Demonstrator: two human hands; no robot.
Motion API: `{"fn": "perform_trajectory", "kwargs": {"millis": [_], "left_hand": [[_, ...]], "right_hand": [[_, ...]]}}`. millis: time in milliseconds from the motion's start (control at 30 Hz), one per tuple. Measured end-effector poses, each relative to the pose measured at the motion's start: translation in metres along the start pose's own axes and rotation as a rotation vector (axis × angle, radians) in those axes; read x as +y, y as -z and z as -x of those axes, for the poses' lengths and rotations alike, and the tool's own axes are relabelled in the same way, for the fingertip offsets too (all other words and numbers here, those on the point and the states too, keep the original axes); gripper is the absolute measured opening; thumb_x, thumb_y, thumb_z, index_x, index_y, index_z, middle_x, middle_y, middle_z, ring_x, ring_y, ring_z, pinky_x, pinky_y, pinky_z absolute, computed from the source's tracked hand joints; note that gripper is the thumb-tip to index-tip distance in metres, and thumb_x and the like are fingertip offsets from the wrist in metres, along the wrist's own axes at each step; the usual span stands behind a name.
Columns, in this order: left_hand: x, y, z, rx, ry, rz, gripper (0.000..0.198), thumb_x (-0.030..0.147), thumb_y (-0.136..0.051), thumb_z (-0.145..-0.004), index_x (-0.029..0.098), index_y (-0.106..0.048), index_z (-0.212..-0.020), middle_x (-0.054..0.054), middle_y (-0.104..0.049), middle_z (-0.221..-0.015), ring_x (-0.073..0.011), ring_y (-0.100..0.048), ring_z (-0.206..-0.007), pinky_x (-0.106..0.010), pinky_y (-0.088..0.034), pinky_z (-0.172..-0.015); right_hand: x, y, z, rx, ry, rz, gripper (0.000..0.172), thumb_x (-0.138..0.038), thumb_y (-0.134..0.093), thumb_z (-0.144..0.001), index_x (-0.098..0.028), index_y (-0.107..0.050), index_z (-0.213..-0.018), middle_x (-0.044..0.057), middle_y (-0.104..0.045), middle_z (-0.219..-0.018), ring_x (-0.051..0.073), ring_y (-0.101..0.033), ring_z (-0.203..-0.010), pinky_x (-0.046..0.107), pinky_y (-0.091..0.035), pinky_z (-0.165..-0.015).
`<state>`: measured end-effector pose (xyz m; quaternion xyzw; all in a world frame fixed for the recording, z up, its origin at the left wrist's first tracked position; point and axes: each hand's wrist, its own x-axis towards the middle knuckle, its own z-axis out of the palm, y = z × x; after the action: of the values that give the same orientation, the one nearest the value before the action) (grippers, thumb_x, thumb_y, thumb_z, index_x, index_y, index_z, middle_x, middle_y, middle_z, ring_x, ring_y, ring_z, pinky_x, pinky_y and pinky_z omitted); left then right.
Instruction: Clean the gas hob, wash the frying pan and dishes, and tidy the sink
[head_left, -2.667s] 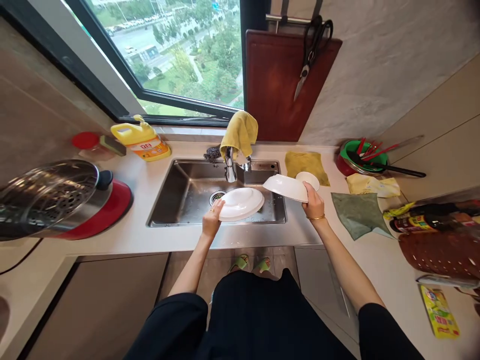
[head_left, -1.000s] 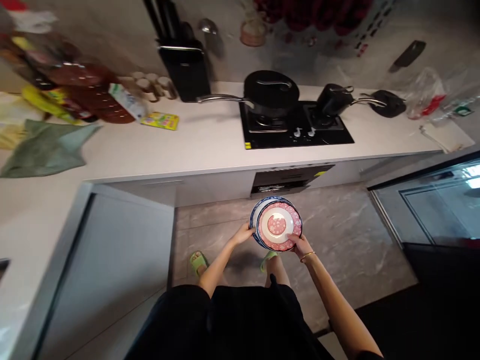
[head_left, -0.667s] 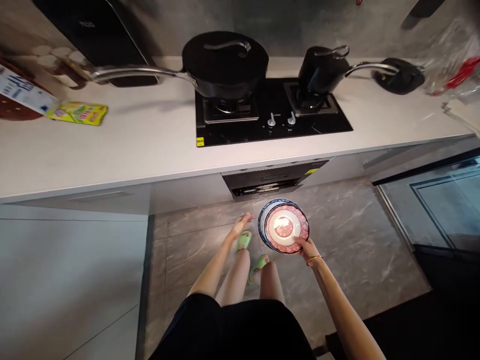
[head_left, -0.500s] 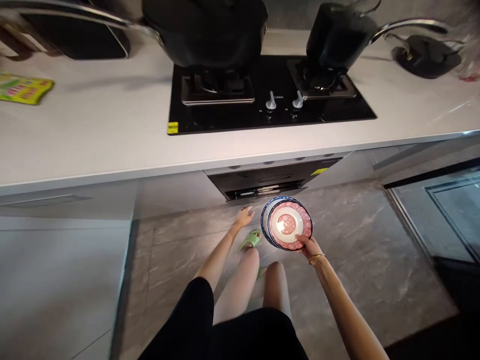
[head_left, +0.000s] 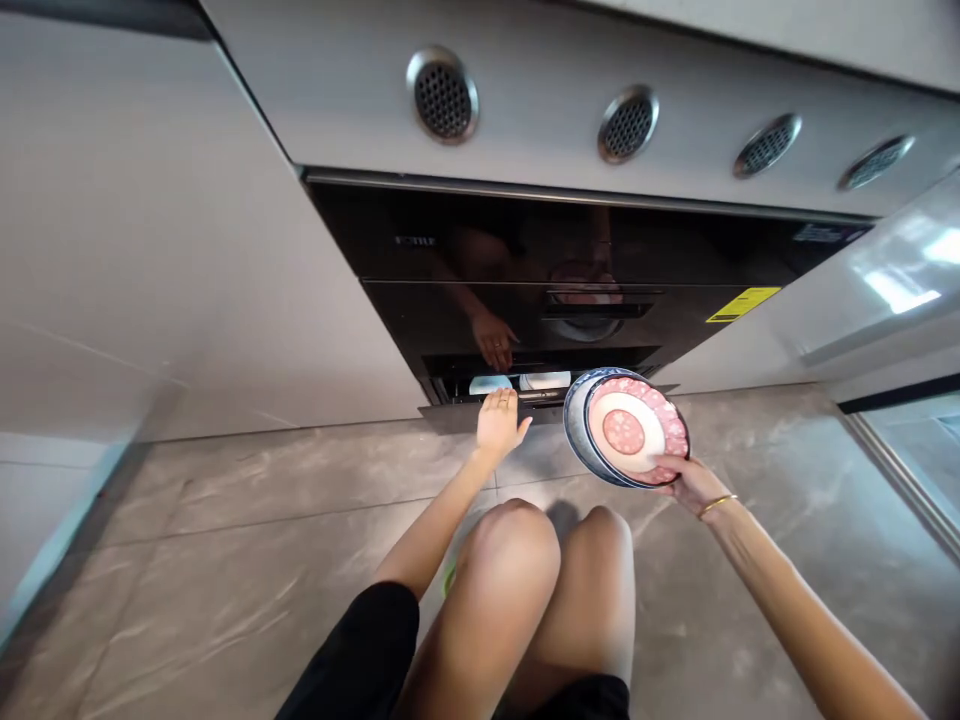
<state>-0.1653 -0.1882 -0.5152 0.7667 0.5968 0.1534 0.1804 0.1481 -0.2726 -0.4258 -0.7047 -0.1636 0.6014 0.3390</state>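
In my right hand (head_left: 691, 484) is a small stack of plates, gripped at the right rim with the thumb on top. The top one is a pink-and-white patterned plate (head_left: 624, 432); beneath it a blue-rimmed dish (head_left: 581, 425) shows at the left. My left hand (head_left: 499, 422) is at the lower opening of a black built-in cabinet (head_left: 495, 310), palm down and fingers extended, right by the front edge. Whether its fingertips touch that edge I cannot tell. Inside the opening, pale blue (head_left: 490, 384) and white dishware (head_left: 545, 380) shows in part.
Round metal vents (head_left: 442, 95) line the panel above the black front. White cabinet doors (head_left: 187, 250) flank it. A yellow label (head_left: 742, 304) is on its right side. My bent knees (head_left: 517, 545) are close below my hands, over the grey tiled floor (head_left: 262, 560).
I have gone from standing to a squat, so the cabinet front is much closer and the hob is out of view. My left hand has come to the lower opening; the right still holds the plates.
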Motion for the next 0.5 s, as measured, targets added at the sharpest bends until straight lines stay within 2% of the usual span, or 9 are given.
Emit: {"fn": "perform_trajectory", "kwargs": {"millis": [133,233,333,400,500], "left_hand": [[0.019,0.005,0.029,-0.043,0.041,0.025,0.054,0.034,-0.048,-0.087,0.004,-0.047,-0.132,-0.024,-0.051,-0.134,-0.0356,-0.039,-0.132,-0.048,-0.02,-0.112],[0.031,0.012,0.051,-0.088,0.066,0.057,0.039,0.021,-0.044,-0.088,0.009,-0.057,-0.122,-0.021,-0.061,-0.121,-0.0317,-0.052,-0.121,-0.047,-0.024,-0.111],[0.038,0.02,0.071,-0.154,0.065,0.007,0.029,0.019,-0.047,-0.086,0.012,-0.065,-0.109,-0.02,-0.067,-0.108,-0.0305,-0.06,-0.108,-0.046,-0.029,-0.108],[0.041,0.026,0.077,-0.238,0.061,-0.02,0.025,0.028,-0.053,-0.085,0.012,-0.068,-0.097,-0.021,-0.069,-0.097,-0.033,-0.063,-0.1,-0.047,-0.035,-0.102],[0.044,0.032,0.067,-0.403,0.092,-0.013,0.04,0.052,-0.059,-0.078,0.013,-0.069,-0.078,-0.021,-0.069,-0.086,-0.0387,-0.064,-0.095,-0.049,-0.043,-0.089]], "right_hand": [[-0.007,0.015,0.013,-0.038,-0.025,0.006,0.013,-0.012,-0.063,-0.071,-0.01,-0.069,-0.082,0.013,-0.074,-0.078,0.022,-0.071,-0.067,0.029,-0.061,-0.06],[-0.016,0.022,0.018,-0.037,-0.076,-0.006,0.012,-0.01,-0.061,-0.074,-0.008,-0.069,-0.082,0.015,-0.074,-0.079,0.023,-0.072,-0.069,0.028,-0.061,-0.061],[-0.023,0.028,0.013,-0.012,-0.082,-0.01,0.01,-0.007,-0.058,-0.076,-0.007,-0.068,-0.079,0.016,-0.074,-0.075,0.023,-0.072,-0.069,0.027,-0.061,-0.061],[-0.026,0.032,0.007,-0.001,-0.084,-0.014,0.01,-0.006,-0.057,-0.076,-0.007,-0.067,-0.077,0.016,-0.074,-0.074,0.023,-0.072,-0.068,0.028,-0.061,-0.063],[-0.026,0.038,-0.003,0.013,-0.083,-0.037,0.009,-0.006,-0.058,-0.076,-0.008,-0.067,-0.076,0.016,-0.074,-0.076,0.023,-0.072,-0.069,0.03,-0.062,-0.067]]}}
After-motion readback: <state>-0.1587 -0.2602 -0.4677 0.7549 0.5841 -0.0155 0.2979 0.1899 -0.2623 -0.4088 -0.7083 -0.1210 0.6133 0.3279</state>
